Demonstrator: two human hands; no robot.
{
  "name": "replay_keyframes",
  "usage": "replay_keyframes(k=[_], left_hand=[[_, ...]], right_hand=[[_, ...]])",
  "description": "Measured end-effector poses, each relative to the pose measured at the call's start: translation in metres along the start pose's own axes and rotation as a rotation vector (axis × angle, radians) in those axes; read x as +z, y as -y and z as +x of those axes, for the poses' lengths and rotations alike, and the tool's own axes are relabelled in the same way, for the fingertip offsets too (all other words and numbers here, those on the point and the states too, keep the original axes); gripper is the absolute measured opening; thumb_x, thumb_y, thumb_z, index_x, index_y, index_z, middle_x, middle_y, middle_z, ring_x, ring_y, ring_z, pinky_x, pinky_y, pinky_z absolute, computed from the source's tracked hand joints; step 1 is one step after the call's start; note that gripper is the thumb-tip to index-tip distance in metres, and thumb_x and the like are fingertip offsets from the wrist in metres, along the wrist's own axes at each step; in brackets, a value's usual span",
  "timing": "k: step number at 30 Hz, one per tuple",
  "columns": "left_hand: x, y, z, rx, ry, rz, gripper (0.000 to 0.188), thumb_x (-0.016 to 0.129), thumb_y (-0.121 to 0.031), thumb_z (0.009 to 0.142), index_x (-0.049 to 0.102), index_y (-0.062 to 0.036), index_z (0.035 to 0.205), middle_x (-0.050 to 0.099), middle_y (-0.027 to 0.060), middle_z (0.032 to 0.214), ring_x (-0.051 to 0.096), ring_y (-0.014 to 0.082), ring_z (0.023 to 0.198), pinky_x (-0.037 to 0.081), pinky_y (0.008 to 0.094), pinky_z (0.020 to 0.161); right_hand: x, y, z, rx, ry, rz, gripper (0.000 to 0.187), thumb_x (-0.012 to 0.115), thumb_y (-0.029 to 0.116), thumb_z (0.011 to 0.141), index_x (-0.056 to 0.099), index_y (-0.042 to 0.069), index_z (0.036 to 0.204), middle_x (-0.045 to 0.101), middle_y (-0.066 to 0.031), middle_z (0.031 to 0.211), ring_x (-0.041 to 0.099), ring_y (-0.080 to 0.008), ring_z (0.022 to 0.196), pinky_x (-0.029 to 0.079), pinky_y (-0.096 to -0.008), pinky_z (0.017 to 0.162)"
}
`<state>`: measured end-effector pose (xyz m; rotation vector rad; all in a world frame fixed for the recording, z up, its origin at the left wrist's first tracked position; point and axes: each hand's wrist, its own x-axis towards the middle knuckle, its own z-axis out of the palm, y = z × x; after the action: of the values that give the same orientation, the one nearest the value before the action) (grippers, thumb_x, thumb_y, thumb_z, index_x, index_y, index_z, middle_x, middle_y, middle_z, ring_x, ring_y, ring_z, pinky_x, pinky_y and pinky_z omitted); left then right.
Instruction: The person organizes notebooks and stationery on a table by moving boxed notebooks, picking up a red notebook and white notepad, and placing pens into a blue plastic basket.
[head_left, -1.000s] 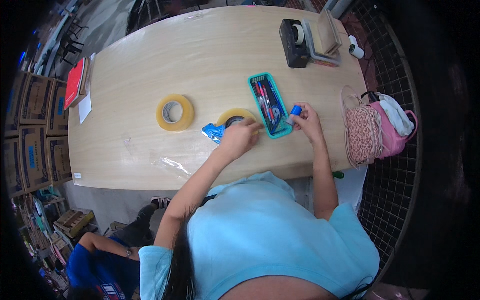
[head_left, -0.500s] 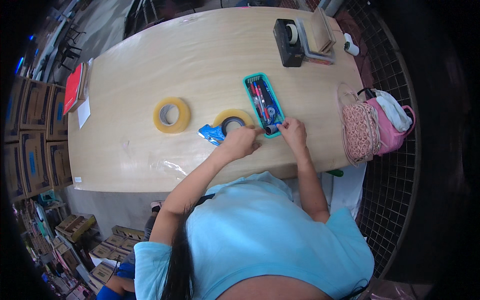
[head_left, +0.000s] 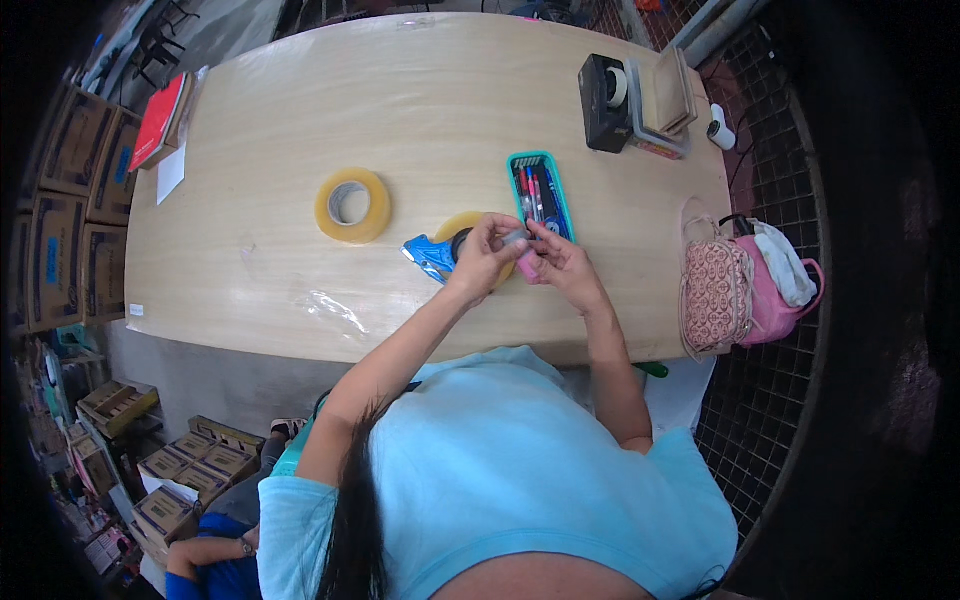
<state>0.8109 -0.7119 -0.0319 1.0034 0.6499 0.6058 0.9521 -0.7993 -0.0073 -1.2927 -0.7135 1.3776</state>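
From the left on the table we find a yellow tape roll [head_left: 378,208], a blue dispenser [head_left: 427,256], then the left hand [head_left: 482,260] pinching the grey end of a small grey-and-pink item [head_left: 530,267], slanted between the hands. Just beyond it a teal tray [head_left: 563,195] runs lengthwise away; the right hand [head_left: 570,275] grasps the pink end.

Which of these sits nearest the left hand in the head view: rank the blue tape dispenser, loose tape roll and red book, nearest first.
From the left hand:
1. Blue tape dispenser, just left.
2. Loose tape roll, farther left.
3. Red book, at the table's left edge.
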Motion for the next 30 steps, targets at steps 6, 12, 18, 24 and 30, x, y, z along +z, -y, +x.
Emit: replay_keyframes(k=[6,12,18,24,30], left_hand=[[0.007,-0.012,0.015,0.070,0.183,0.272,0.039,0.070,-0.010,0.080,0.053,-0.0050,0.115,0.057,0.0041,0.103,0.056,0.0106,0.091,0.047,0.0255,0.081],[0.011,-0.024,0.020,0.088,0.180,0.404,0.037,0.065,-0.006,0.084,0.054,-0.0053,0.119,0.055,0.0053,0.114,0.055,0.0101,0.086,0.047,0.0251,0.080],[-0.010,-0.022,0.026,0.340,0.120,1.060,0.041,0.068,-0.009,0.077,0.059,-0.0158,0.116,0.052,0.0124,0.117,0.054,0.0257,0.096,0.047,0.0366,0.084],[0.006,0.006,0.024,0.407,0.239,1.475,0.040,0.060,-0.008,0.075,0.062,-0.0222,0.112,0.036,0.0146,0.136,0.039,0.0331,0.121,0.041,0.0482,0.091],[0.006,0.019,0.041,0.535,0.294,1.618,0.037,0.053,-0.010,0.079,0.064,-0.0226,0.112,0.026,0.0150,0.145,0.034,0.0331,0.128,0.036,0.0550,0.094]], right_hand=[[-0.036,-0.002,-0.012,-0.104,-0.145,-0.106,0.052,0.066,-0.003,0.079,0.048,0.002,0.128,0.062,-0.0048,0.104,0.058,-0.0108,0.090,0.049,-0.0245,0.078],[-0.053,0.005,-0.021,-0.240,-0.237,-0.211,0.048,0.065,-0.005,0.076,0.054,0.005,0.122,0.062,-0.0052,0.101,0.057,-0.0100,0.089,0.047,-0.0230,0.079],[-0.074,-0.008,-0.021,-0.185,-0.480,-0.332,0.047,0.066,-0.005,0.076,0.056,0.008,0.120,0.061,-0.0058,0.103,0.057,-0.0116,0.091,0.047,-0.0233,0.079],[-0.055,-0.033,-0.001,-0.388,-0.323,-0.505,0.041,0.064,-0.006,0.074,0.060,0.008,0.112,0.062,-0.0054,0.103,0.057,-0.0154,0.096,0.049,-0.0281,0.080],[-0.060,-0.032,-0.001,-0.479,-0.282,-0.924,0.039,0.063,-0.007,0.068,0.062,0.008,0.104,0.062,-0.0080,0.097,0.058,-0.0259,0.089,0.047,-0.0368,0.082]])
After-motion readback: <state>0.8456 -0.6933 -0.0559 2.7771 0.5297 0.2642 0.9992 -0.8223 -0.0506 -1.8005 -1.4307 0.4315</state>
